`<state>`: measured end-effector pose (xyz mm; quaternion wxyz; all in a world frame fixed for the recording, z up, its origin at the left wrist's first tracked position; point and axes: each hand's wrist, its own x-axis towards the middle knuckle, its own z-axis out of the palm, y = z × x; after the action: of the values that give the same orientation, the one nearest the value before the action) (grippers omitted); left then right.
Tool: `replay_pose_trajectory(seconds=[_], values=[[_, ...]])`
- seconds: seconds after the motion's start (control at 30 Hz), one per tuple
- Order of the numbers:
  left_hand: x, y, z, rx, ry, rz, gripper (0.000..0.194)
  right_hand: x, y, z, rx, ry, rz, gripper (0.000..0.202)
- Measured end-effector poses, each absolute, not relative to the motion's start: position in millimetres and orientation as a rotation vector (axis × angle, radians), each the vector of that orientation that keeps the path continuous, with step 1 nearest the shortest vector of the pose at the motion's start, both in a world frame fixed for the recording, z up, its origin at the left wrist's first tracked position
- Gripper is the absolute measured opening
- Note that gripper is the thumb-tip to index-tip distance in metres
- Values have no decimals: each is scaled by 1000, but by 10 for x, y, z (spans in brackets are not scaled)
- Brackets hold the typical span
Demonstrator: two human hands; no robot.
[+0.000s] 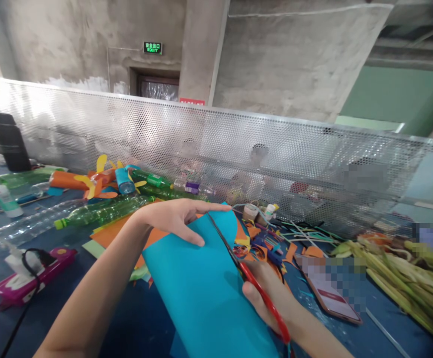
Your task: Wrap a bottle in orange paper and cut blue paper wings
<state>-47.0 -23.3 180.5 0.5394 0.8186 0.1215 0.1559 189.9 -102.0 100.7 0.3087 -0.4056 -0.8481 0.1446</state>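
A sheet of bright blue paper (201, 283) rises toward me in the middle of the view, its far edge curled. My left hand (181, 219) grips that far edge, thumb on the near face and fingers reaching behind it. Red-handled scissors (263, 293) are in my right hand (266, 288), their blades against the paper near its right side and pointing up toward my left fingers. The handle loops are partly hidden by my right hand. Orange sheets (115, 233) lie under and behind the blue paper.
Green plastic bottles (104, 211) and paper-wrapped bottles (67, 180) lie at the back left. A pink power strip (33, 278) sits left. Orange scraps (253, 253), a phone (330, 288) and corn husks (406, 278) are on the right. A perforated metal panel (219, 139) stands behind.
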Motion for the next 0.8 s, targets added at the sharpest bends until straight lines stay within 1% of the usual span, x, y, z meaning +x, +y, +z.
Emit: replay_pose_trajectory(seconds=[0.17,0.33,0.47,0.8], values=[[-470,-231,1809,1956,293,369,77,1894,-1019,999,-1085,-2212,511,68],[-465,-224,1809,1963,279,383,76,1893,-1005,980,-1095,-2206,545,64],[-464,-217,1811,1973,278,378,77,1894,-997,961,-1126,-2192,530,63],[-469,-195,1802,2012,314,371,78,1881,-992,919,-1147,-2131,618,62]])
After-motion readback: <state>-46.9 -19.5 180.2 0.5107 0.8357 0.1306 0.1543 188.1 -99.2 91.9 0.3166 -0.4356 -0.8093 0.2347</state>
